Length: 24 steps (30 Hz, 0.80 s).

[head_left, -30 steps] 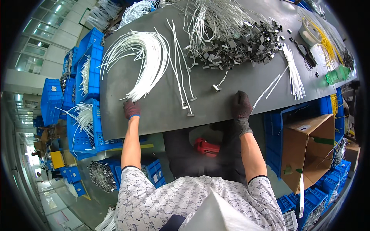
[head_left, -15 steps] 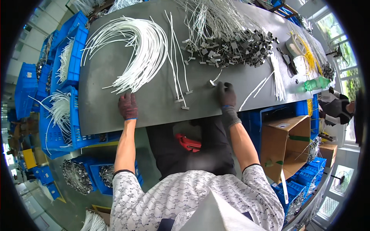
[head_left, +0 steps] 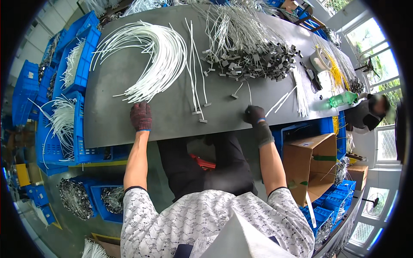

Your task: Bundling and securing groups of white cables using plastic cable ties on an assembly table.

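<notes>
My left hand (head_left: pixel 141 116), in a dark red glove, lies on the table with its fingers stretched forward, by the lower ends of a big curved bundle of white wires (head_left: pixel 165 64). My right hand (head_left: pixel 255 115), in a dark grey glove, is closed near the table's front edge. A thin white wire (head_left: pixel 250 92) runs down from the pile to its fingertips. Left of that wire lies a small grey connector (head_left: pixel 234 96) on a short lead. Between my hands, several loose white wires (head_left: pixel 196 73) end in small grey connectors (head_left: pixel 202 121).
A tangled pile of wires with grey connectors (head_left: pixel 258 62) covers the table's far middle. To the right are a white wire bunch (head_left: pixel 302 94), a green bottle (head_left: pixel 342 99) and a wire spool (head_left: pixel 320 59). Blue crates (head_left: pixel 79 129) stand left; a cardboard box (head_left: pixel 301 159) sits right.
My right hand has drawn back toward the table's front edge, and a white wire now stretches to its fingertips. My left hand stays nearly in place. The view has shifted slightly.
</notes>
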Each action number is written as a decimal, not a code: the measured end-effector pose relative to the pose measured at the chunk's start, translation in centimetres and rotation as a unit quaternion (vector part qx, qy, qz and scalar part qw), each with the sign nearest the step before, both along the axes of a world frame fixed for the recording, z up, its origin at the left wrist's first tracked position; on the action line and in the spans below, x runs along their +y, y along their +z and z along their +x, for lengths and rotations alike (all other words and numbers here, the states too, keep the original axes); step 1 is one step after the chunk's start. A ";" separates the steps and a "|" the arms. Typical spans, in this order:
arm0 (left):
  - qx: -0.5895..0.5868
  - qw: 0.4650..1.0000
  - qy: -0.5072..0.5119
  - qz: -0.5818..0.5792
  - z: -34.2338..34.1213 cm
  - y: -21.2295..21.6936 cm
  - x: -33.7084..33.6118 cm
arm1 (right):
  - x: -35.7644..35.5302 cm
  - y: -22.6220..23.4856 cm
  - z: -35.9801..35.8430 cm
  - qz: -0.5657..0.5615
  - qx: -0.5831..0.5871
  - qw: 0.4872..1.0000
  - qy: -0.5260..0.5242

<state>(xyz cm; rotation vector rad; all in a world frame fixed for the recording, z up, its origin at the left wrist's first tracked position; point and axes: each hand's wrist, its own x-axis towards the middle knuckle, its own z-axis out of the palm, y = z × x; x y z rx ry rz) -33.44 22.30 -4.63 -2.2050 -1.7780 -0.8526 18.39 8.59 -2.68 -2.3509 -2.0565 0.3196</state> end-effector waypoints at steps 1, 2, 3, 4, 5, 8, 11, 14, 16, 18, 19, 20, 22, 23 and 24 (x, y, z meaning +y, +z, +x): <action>0.013 1.000 0.009 -0.011 0.1 -0.1 0.1 | -1.5 0.0 -0.3 0.006 0.017 1.000 0.004; 0.012 1.000 0.007 -0.008 0.1 -0.2 0.2 | -3.5 -0.1 -1.0 0.095 0.041 0.982 -0.155; 0.041 0.999 0.018 -0.024 0.2 -0.4 0.3 | -5.7 -0.3 -1.6 0.187 0.061 0.932 -0.305; 0.073 0.996 0.032 -0.031 0.2 -0.7 0.4 | -7.6 -0.3 -1.8 0.170 0.087 0.946 -0.263; 0.069 0.996 0.030 -0.037 0.2 -1.1 0.6 | -9.4 -0.3 -1.9 0.155 0.102 0.958 -0.219; 0.066 0.997 0.032 -0.027 0.6 -2.3 1.6 | -16.4 -0.6 -2.3 -0.091 0.501 0.813 -0.283; 0.104 0.984 0.045 -0.135 1.6 -2.6 2.3 | -24.6 -2.2 -3.4 -0.018 0.548 0.782 -0.298; 0.110 0.953 -0.021 -0.282 3.0 -0.9 1.6 | -32.6 -5.9 -3.6 0.088 0.162 0.957 -0.223; -0.079 0.893 -0.024 -0.443 3.8 1.3 -0.4 | -38.6 -8.4 -2.6 -0.036 0.089 0.963 -0.251; -0.342 0.713 -0.063 -0.609 4.2 3.9 -3.4 | -44.0 -10.9 -1.3 -0.220 0.150 0.896 -0.355; -0.404 0.660 -0.096 -0.626 4.1 5.2 -5.3 | -46.5 -12.1 -0.7 -0.316 0.224 0.815 -0.431; -0.426 0.609 -0.129 -0.656 4.4 6.3 -7.1 | -48.5 -13.3 -0.1 -0.358 0.143 0.909 -0.159; -0.447 0.550 -0.188 -0.680 5.9 8.1 -11.0 | -51.0 -15.8 -0.2 -0.375 0.044 0.918 0.122; -0.451 0.539 -0.225 -0.675 7.1 8.8 -13.0 | -51.7 -16.7 -0.6 -0.250 0.072 0.965 0.023; -0.475 0.504 -0.239 -0.681 8.7 9.5 -14.7 | -51.7 -17.4 -1.0 -0.161 0.088 0.980 -0.077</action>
